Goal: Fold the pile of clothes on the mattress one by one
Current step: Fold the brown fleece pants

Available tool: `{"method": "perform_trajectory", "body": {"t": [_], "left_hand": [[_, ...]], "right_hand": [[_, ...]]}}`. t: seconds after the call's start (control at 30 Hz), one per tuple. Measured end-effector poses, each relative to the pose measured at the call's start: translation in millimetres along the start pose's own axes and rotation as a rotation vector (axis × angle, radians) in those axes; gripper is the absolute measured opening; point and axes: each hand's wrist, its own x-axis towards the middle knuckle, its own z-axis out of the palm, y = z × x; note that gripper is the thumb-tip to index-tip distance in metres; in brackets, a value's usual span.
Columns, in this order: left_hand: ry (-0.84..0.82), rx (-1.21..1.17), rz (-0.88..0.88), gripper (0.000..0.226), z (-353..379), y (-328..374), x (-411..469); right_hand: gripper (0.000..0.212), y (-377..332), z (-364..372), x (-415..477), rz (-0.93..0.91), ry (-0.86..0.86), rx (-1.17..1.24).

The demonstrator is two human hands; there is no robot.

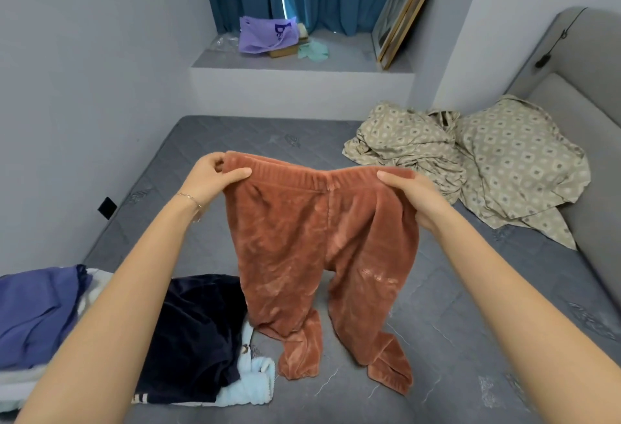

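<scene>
Left hand and right hand pinch trousers at waistband, fingers curled; cuffs touch mattress. Advice: lower flat, align legs, smooth before folding lengthwise.

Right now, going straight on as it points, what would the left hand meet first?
The left hand would probably push into the rust-brown plush trousers it grips; beyond, grey quilted mattress; depth unclear.

Left grip: raised, thumb in front and fingers curled behind the waistband of the rust fleece trousers; thin bracelet at the wrist. Right grip: level with it, pinching the opposite waistband corner. Both forearms bare, extended forward.
</scene>
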Motion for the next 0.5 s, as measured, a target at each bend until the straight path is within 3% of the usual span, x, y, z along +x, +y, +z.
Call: {"method": "perform_trajectory", "body": {"t": [0.13,0.2,0.37,0.5], "left_hand": [[-0.015,-0.383,0.094,0.011,-1,35,12],[0.040,-0.460,0.092,0.010,16,47,14],[0.181,-0.561,-0.047,0.033,86,57,0],[0.103,-0.582,0.064,0.014,135,74,-21]], "right_hand": [[0.009,-51,14,8,-0.142,0.061,0.323],[0.011,-65,25,9,-0.177,0.088,0.397],[0.006,-58,57,0,-0.182,0.132,0.361],[0.019,-49,76,-15,-0.218,-0.012,0.206]]}}
